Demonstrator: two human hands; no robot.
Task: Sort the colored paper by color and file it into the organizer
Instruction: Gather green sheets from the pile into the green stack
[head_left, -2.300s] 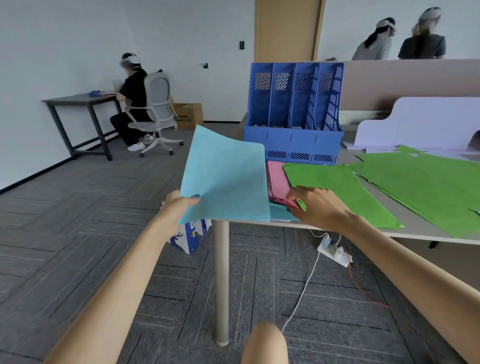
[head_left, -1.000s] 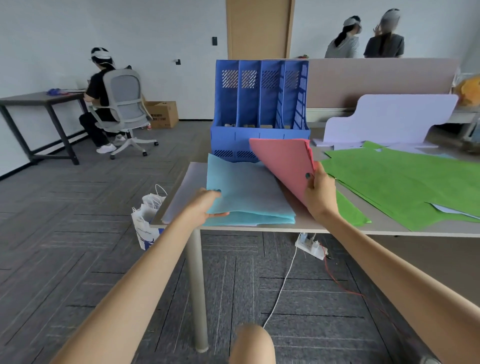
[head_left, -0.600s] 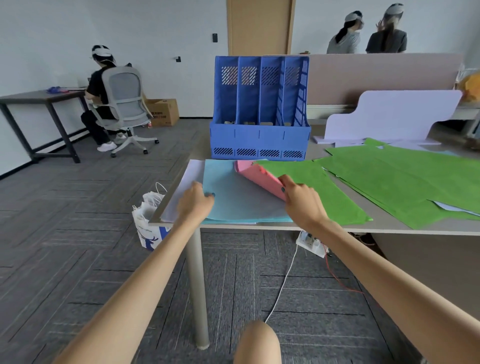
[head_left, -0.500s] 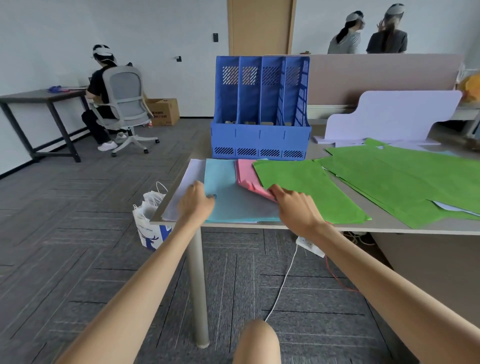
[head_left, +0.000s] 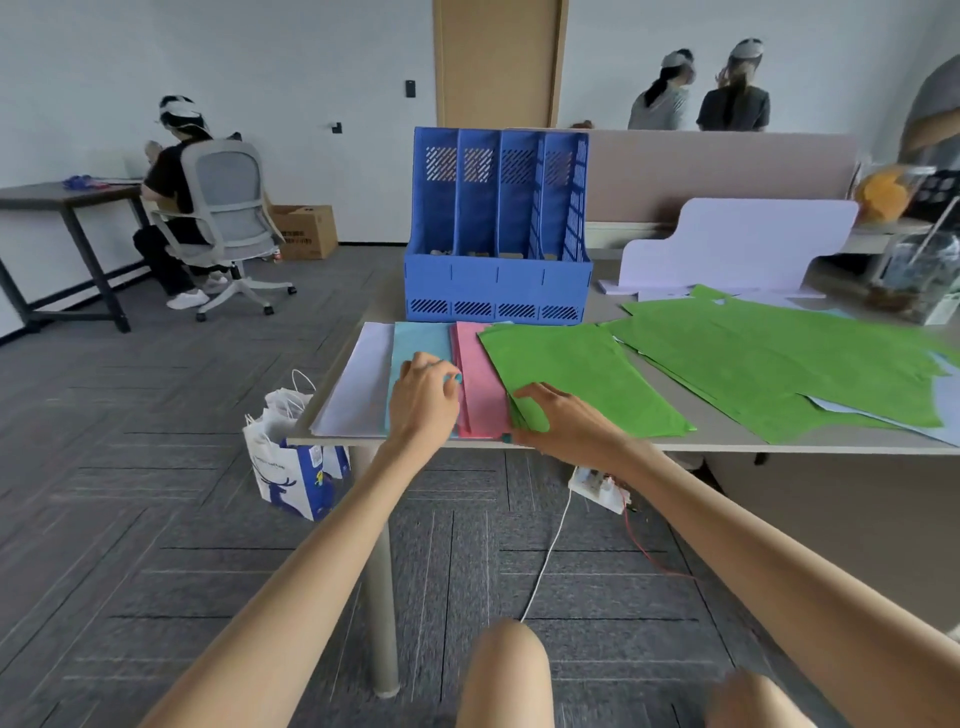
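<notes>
Left fingers (head_left: 441, 371) press one blue stack (head_left: 415, 340); right fingers (head_left: 543, 396) pinch one green stack (head_left: 576, 374).

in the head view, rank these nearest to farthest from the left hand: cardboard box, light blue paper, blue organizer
1. light blue paper: directly under the left hand, touching it.
2. blue organizer: standing upright just behind the paper stacks.
3. cardboard box: far off to the left, across the room.
</notes>
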